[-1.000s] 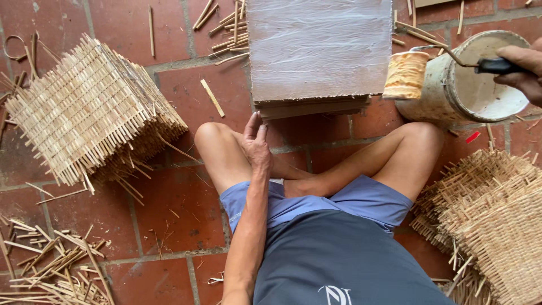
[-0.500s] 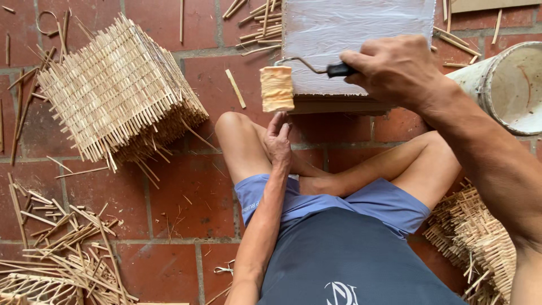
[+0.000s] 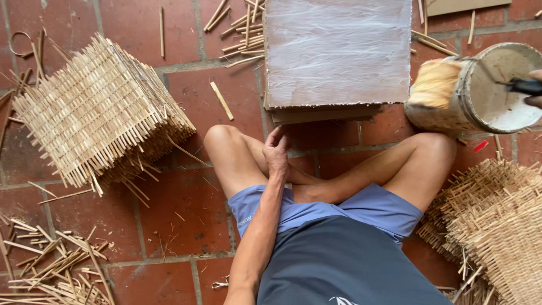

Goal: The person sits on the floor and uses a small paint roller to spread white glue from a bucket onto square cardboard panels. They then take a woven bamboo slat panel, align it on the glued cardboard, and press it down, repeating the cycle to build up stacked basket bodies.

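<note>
I sit cross-legged on a red tile floor. My left hand (image 3: 277, 151) rests with its fingers apart against the near edge of a flat board (image 3: 337, 53) whose top is coated whitish. My right hand (image 3: 534, 89), mostly cut off by the right edge, grips the black handle of a paint roller (image 3: 436, 83). The roller's yellowish fuzzy sleeve hangs just outside the rim of a white bucket (image 3: 491, 93) standing right of the board.
A stack of woven bamboo mats (image 3: 101, 113) lies to the left, another pile of woven pieces (image 3: 497, 226) at the lower right. Loose bamboo sticks (image 3: 45, 265) litter the floor at the lower left and behind the board.
My right hand carried the roller from the board's near-left edge back right to the bucket. The left hand stayed put by the board.
</note>
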Demonstrator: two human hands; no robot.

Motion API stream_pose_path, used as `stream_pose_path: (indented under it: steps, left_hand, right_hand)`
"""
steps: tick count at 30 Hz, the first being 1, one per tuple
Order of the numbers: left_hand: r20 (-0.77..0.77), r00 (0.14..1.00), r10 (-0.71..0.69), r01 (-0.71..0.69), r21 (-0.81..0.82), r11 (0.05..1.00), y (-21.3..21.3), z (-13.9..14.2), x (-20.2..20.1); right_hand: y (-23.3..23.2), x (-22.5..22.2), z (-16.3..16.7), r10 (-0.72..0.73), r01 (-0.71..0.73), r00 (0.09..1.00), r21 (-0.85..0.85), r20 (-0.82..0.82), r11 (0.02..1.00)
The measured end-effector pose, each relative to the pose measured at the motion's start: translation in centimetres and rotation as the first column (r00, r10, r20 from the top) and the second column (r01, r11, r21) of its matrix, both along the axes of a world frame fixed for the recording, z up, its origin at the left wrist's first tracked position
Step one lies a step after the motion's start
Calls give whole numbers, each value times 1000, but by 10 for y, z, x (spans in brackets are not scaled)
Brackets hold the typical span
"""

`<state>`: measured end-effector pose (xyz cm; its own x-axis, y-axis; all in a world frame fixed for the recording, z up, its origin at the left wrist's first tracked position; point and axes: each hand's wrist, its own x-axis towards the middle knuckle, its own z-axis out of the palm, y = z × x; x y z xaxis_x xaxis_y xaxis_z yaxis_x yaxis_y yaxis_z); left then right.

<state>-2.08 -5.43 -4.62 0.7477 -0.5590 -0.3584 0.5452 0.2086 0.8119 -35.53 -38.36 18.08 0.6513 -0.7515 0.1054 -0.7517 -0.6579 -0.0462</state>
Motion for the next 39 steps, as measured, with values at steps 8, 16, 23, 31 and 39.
stream_pose_path:
  steps: [8,16,23,31,39]
  left_hand:
    - [-65,986,-154,152,-25,988,-2,3,9]
    - [-142,962,-233,229,-42,972,-2,13,10]
    - [-147,950,-276,275,-28,961,0,16,3]
    - [-173,938,-299,303,-5,953,-7,12,-3]
    - [-171,937,-304,307,-10,952,-10,22,3]
  right_hand:
    - [-20,108,24,269,-266,955,41,-122,963]
    - [16,280,51,698,-693,710,-79,95,716]
    - [-43,190,46,322,-278,943,341,-79,898]
    - [-116,23,6,25,-71,991,352,133,933]
    - [-96,186,37,194,-107,949,327,-249,939]
